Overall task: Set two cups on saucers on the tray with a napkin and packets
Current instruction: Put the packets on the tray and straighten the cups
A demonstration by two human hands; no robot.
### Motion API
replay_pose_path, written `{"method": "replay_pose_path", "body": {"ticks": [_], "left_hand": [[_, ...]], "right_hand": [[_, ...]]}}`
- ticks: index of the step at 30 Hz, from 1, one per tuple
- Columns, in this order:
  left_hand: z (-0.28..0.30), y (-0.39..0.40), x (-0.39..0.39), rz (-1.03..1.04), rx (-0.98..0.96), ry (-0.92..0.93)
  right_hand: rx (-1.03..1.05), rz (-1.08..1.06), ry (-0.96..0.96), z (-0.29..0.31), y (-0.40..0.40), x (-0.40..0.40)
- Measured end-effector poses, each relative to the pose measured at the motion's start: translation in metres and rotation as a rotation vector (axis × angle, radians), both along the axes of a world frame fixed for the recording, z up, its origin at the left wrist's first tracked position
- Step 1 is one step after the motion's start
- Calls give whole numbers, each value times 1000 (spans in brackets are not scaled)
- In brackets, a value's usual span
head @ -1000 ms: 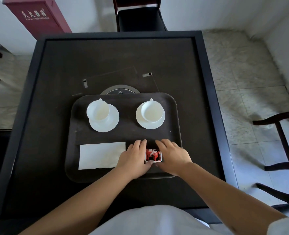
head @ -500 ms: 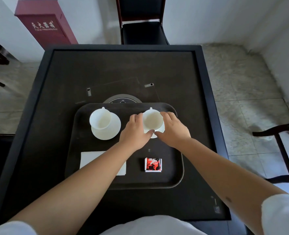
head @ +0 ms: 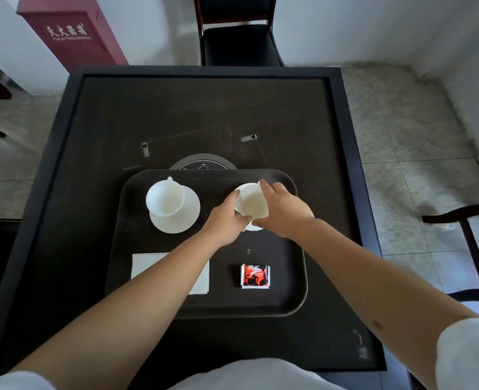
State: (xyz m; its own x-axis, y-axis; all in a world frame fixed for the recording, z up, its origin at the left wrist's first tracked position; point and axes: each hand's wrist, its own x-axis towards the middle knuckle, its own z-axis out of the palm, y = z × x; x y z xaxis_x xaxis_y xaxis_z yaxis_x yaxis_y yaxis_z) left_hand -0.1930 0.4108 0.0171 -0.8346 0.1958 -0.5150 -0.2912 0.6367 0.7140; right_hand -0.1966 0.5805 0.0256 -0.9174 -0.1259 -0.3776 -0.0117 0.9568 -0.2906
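Illegible white characters on red cabinet (head: pixel 72 32)

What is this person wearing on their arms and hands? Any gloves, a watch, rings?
Both forearms are bare. The left hand and right hand show no gloves, and no watch or rings can be seen. White short sleeves end near the elbows, at the picture's lower corners. The right forearm has a small dark mark.

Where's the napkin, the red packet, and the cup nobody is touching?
napkin (head: pixel 145 266): head view, on its bare left part.
red packet (head: pixel 255 276): head view, on its printed middle.
untouched cup (head: pixel 165 199): head view, inside its bowl.
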Motion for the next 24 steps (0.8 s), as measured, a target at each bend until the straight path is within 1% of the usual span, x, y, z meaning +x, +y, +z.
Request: {"method": "replay_pose_path", "body": {"ticks": [3, 5, 7, 9, 11, 17, 21, 24], "left_hand": [[-2, 3, 0, 97, 6, -71], [-2, 4, -1, 228, 69, -104], [-3, 4, -1, 363, 122, -98], [-5, 3, -1, 437, 150, -81], [-5, 3, -1, 453, 160, -62], [-5, 5, 0, 449, 147, -40], [-6, 8, 7, 323, 117, -14], [-7, 9, 9, 345, 141, -32]], "right_hand": [[78, -22, -43, 1, -2, 4], [101, -39, -53, 2, -2, 5], [96, -52, -31, 5, 2, 3], [93, -50, 23, 7, 7, 1], [90, -45, 63, 9, 10, -2], [-35, -38, 40, 8, 10, -5], [-14, -139, 31, 3, 10, -4], [-71, -235, 15, 0, 12, -5]]}}
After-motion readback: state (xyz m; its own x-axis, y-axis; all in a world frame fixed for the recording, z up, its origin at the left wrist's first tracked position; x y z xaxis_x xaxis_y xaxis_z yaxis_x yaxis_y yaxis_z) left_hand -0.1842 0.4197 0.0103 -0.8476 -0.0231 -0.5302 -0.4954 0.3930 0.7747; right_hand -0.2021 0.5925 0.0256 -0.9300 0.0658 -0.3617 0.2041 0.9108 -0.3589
